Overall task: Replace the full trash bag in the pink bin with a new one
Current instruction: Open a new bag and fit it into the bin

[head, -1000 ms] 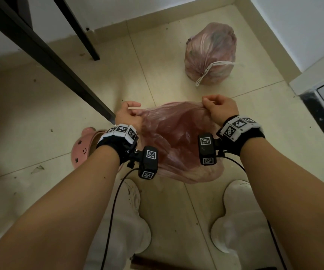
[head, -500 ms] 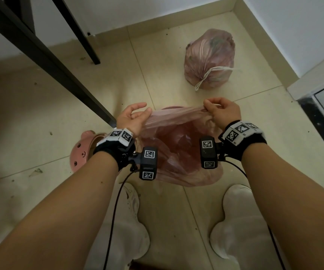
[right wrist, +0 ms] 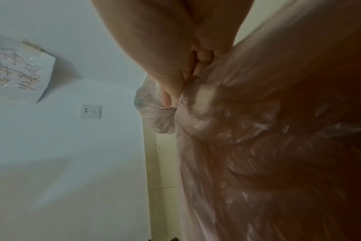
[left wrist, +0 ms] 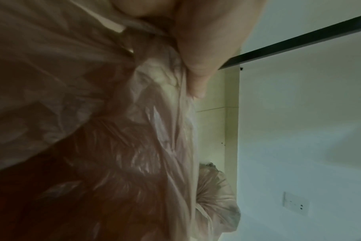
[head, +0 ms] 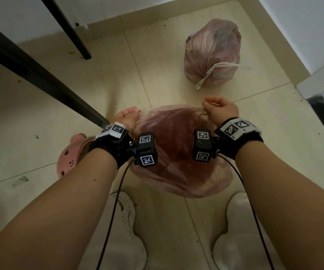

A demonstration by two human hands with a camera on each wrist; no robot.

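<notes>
Head view: both hands stretch the new bag (head: 178, 152) open above the floor (head: 40, 117).
Left hand (head: 127, 117) and right hand (head: 220, 109) each pinch its rim; the tied full bag (head: 212, 53) sits far right. Only the right wrist view shows a wall socket (right wrist: 91, 111).

The new bag (head: 176, 152) is thin, translucent pink plastic film, crinkled and faintly glossy where light catches its folds. The full bag (head: 212, 53) is the same wrinkled film, tied with a white plastic drawstring (head: 213, 72). The floor (head: 40, 114) is smooth, pale, matt tile.
</notes>
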